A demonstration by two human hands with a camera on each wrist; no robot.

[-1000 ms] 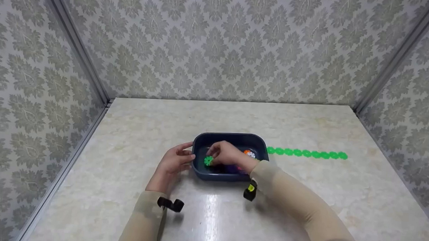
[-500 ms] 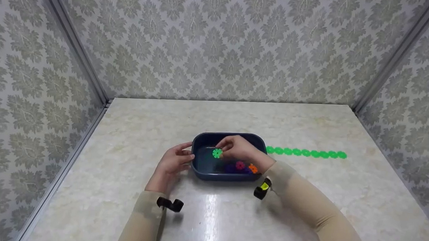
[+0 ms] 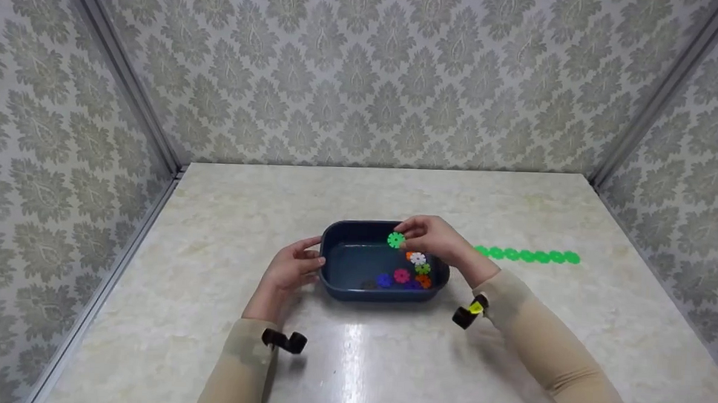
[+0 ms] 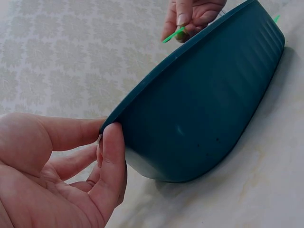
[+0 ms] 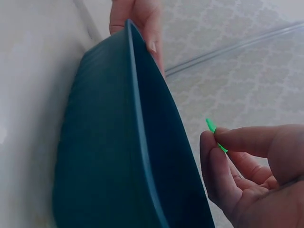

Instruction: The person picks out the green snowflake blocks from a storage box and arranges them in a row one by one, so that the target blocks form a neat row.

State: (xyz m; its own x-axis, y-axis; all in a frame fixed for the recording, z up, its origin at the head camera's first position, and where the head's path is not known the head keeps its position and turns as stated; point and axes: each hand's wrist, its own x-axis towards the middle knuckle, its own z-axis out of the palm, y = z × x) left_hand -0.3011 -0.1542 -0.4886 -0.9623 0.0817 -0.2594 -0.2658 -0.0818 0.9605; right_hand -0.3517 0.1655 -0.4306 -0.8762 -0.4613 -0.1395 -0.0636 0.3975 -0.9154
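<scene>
My left hand (image 3: 294, 264) holds the left end of a dark blue plastic tub (image 3: 367, 296), thumb and fingertips at its rim. In the left wrist view, one finger (image 4: 113, 147) lies against the tub's outer wall. Over the tub's back right part, my right hand (image 3: 433, 236) pinches a green snowflake building disc (image 3: 396, 240) between thumb and fingertips. The right wrist view shows that green disc (image 5: 213, 130) edge-on beside the tub's rim. Several other discs lie inside, among them a pink one (image 3: 402, 276), a blue one (image 3: 384, 280) and a white one (image 3: 417, 259).
To the right of the tub, a straight row of green discs (image 3: 526, 256) stretches across the marbled table (image 3: 359, 195); the right hand and wrist hide its near end. Patterned panels (image 3: 364, 74) stand behind the table and at both sides.
My right hand has lifted the green disc from the tub's left part and carried it right and back, uncovering the coloured discs inside. The left hand stays at the tub's left end.
</scene>
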